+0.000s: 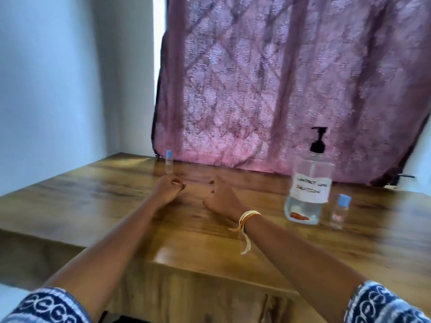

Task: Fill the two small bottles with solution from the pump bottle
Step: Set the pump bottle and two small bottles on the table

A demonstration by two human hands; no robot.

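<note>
Wooden worktop (210, 241) carries everything. Both arms reach out over its middle, side by side. The left hand (168, 188) rests on the wood with its fingers curled into a loose fist, holding nothing. The right hand (224, 198) lies just beside it, fingers bent downward and nothing in its grasp; a yellow string bracelet (247, 217) circles that wrist.

One small bottle (168, 162) with a blue cap stands upright just beyond the left hand, near the pink curtain (279, 78). The pump bottle (308, 183), clear with a black pump and a handwritten paper label, stands well to the right of the right hand, a shallow layer of clear liquid at its bottom. The second small bottle (339, 210), blue-capped, stands just beside it on the right; its contents cannot be made out.
</note>
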